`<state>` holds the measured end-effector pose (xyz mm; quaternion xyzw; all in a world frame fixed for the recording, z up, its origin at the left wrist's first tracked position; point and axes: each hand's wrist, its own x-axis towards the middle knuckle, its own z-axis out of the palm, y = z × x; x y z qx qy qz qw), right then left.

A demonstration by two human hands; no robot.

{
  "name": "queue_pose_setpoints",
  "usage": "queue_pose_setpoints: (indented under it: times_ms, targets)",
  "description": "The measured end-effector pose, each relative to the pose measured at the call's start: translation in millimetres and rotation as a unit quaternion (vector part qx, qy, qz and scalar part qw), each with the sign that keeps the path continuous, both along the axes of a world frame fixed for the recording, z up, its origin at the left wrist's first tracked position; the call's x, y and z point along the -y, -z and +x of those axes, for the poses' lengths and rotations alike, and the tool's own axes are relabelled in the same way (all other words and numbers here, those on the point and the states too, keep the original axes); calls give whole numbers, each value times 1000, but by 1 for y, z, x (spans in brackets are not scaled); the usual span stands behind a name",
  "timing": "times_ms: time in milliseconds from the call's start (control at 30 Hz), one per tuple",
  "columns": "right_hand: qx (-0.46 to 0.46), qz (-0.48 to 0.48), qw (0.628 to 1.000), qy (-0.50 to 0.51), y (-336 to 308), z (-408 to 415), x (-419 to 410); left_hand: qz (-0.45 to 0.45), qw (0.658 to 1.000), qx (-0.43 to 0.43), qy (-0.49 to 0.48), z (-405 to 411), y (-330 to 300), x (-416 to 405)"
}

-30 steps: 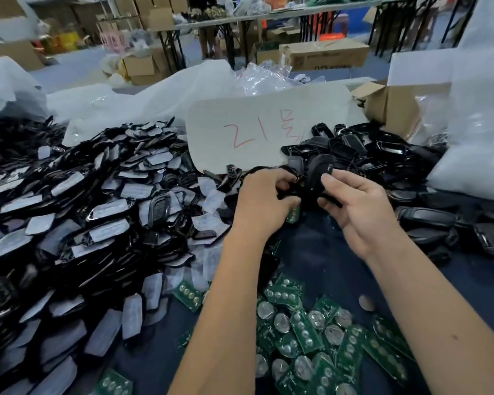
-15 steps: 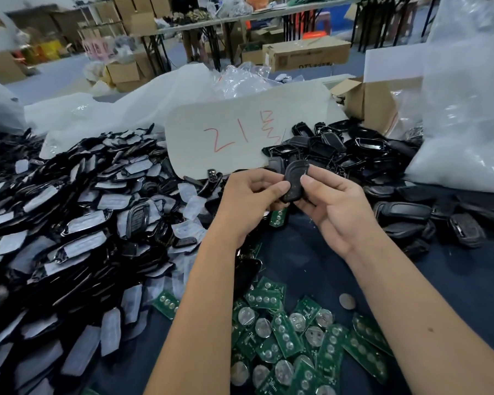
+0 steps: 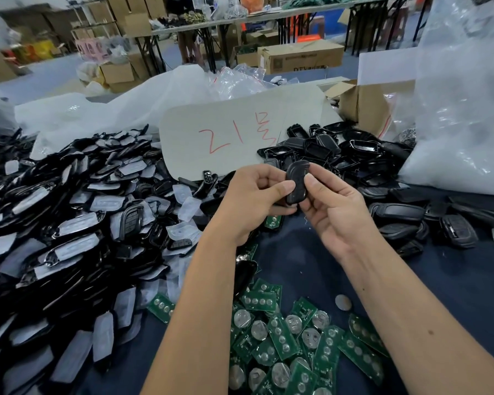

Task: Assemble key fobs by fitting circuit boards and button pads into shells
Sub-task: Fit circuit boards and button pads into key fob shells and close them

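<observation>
Both hands pinch one black key fob shell: left hand, right hand. Green circuit boards lie below on the counter

Bare cloth between shell heaps and circuit boards.

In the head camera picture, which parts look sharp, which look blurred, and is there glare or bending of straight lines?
Head view: the hands and the black key fob shell they hold are sharp; the far boxes and shelves look soft; the table edges bow from the wide lens; soft glare sits on the plastic bag and on the glossy shells piled at left.
</observation>
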<state>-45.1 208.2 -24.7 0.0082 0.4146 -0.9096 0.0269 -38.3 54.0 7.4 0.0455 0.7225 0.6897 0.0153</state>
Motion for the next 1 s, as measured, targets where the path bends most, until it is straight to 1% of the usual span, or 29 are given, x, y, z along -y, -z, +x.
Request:
queue_pose_setpoints:
  times_ms: [67,100,167,200,267,367,467,533,567,667,700,800,867,933,1000]
  targets:
    - [1,35,999,28,0,0,4,-60,998,-21,-25,-1,-4,-1]
    - [-6,56,998,42,1,1,7,-112,992,-44,-43,-2,-5,1]
    - [-24,95,993,65,1,2,13,-213,970,-96,-65,-5,-8,5]
    - [-32,115,990,75,1,2,16,-248,959,-119,-65,-5,-9,6]
    - [-32,144,985,93,2,3,20,-293,941,-159,-63,-4,-12,5]
    - [-20,141,984,109,3,3,20,-325,925,-186,-67,-2,-13,1]
    - [-21,128,986,100,4,1,19,-328,927,-178,-45,-1,-14,2]
    - [-8,88,991,96,5,-1,18,-329,932,-147,-46,-2,-12,5]
    - [-1,59,994,94,4,-2,16,-349,927,-123,-57,-3,-10,6]
    - [25,-20,997,76,3,-6,8,-456,885,-45,-80,-2,-1,8]
    - [32,-44,996,66,3,-7,6,-465,881,-29,-77,-2,2,7]
    - [31,-94,995,33,4,-9,1,-449,891,-14,-65,-3,7,5]
    - [20,-84,996,9,5,-9,-1,-416,907,-8,-61,-5,9,5]
    - [5,-53,998,-17,4,-8,-3,-339,937,1,-85,-7,10,7]
    - [-12,-33,998,-42,4,-8,-4,-193,973,35,-124,-7,10,8]
